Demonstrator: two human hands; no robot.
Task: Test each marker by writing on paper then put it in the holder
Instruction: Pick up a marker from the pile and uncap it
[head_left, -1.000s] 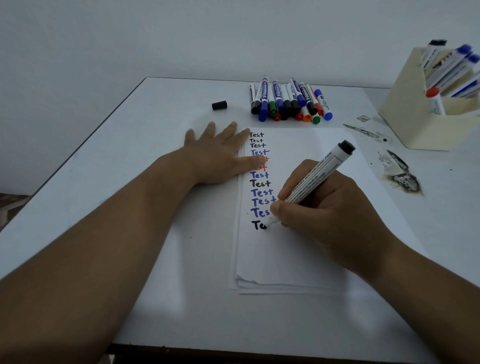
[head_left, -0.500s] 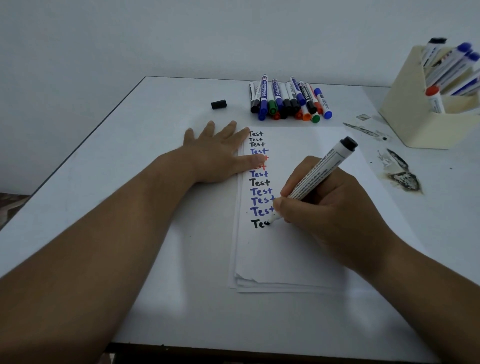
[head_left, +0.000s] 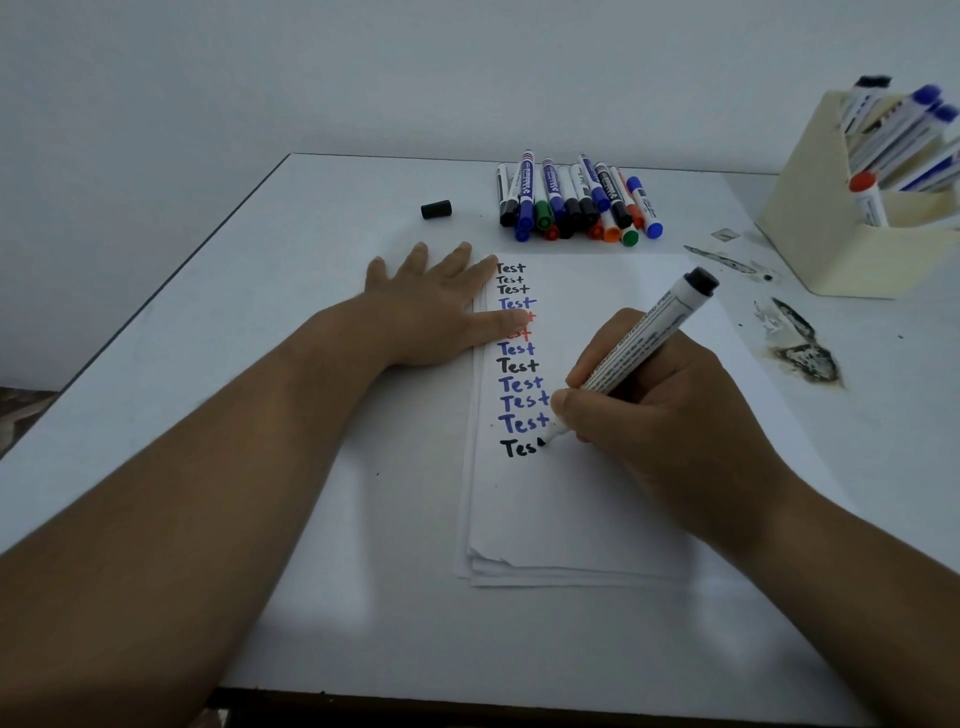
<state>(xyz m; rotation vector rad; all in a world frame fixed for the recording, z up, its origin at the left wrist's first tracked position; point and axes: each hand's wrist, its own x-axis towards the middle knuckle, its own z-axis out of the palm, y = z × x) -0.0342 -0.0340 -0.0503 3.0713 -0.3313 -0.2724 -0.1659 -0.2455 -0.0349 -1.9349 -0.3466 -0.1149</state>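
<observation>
One marker (head_left: 641, 348) in the right hand (head_left: 670, 410), tip on the paper (head_left: 597, 499), long axis pointing up-right toward the holder (head_left: 831, 244) at far right; left hand (head_left: 431, 306) flat, pinning paper.

We see a white table (head_left: 291, 519) filling the lower frame. At its centre lies a paper stack (head_left: 587, 519); above it, a row of capped markers (head_left: 574, 202) and a loose black cap (head_left: 436, 209) to their left. A cream holder (head_left: 831, 228) stands upper right, with dark scorch marks (head_left: 802, 351) just below it.
</observation>
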